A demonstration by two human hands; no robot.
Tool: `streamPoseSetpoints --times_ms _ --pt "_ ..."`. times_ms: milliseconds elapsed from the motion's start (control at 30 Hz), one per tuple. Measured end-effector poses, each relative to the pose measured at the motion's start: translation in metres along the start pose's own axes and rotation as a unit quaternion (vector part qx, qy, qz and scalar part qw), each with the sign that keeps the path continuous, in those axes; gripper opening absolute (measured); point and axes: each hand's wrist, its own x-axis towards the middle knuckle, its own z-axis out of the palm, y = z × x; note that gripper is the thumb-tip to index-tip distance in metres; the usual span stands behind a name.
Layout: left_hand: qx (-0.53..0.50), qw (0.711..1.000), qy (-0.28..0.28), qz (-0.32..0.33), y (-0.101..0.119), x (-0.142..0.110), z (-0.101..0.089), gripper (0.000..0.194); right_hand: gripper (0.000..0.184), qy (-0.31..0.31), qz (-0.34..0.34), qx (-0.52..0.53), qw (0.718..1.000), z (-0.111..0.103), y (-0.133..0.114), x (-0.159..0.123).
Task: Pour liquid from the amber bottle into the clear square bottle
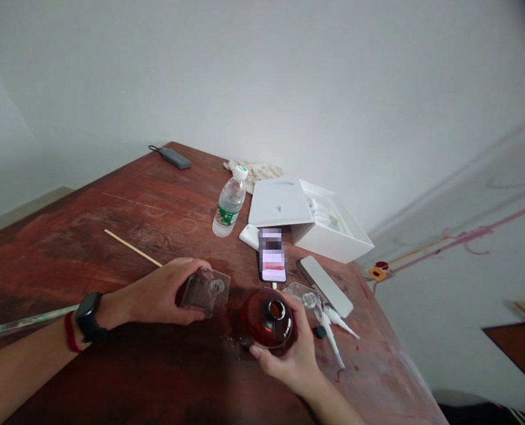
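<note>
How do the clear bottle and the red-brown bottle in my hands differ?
The clear bottle is colourless; the red-brown bottle is deeply tinted.
The clear bottle is boxy with flat sides; the red-brown bottle is rounded.
The left hand holds the clear bottle, the right hand the red-brown bottle.
Shared: neither mouth shows a cap.

One camera sits on the person's head, above and behind the left hand (pixel 186 292) and right hand (pixel 293 348), facing forward and down. It is near enough that both forearms run in from the frame's edges, the left from the lower left corner, the right from below. The angle looks into the open neck of the brown bottle (pixel 266 332) in the right hand. Past both hands the wide view takes in the surface (pixel 156 378) to its far corner and the wall (pixel 253 82) behind.
</note>
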Motion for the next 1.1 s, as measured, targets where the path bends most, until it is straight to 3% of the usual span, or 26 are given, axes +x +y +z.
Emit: streamPoseSetpoints --times_ms 200,400,700,900,1100 --pt "-0.123 0.992 -0.014 0.008 0.016 -0.004 0.003 0.063 0.073 0.026 -0.036 -0.019 0.999 -0.007 -0.001 0.002" --pt "-0.179 0.983 -0.018 0.043 0.02 -0.013 0.003 0.076 0.073 0.046 -0.053 -0.052 0.996 -0.009 -0.004 0.002" --pt "-0.134 0.989 -0.008 0.055 0.02 -0.014 0.009 0.081 0.073 0.038 -0.044 -0.056 0.997 -0.008 -0.004 0.004" --pt "-0.135 0.99 -0.022 0.017 0.021 -0.009 0.012 0.082 0.075 0.037 -0.019 -0.063 0.997 -0.007 0.002 0.003" --pt "-0.171 0.985 -0.016 0.022 0.018 -0.008 0.015 0.08 0.078 0.031 -0.034 -0.074 0.996 -0.007 0.002 0.003"
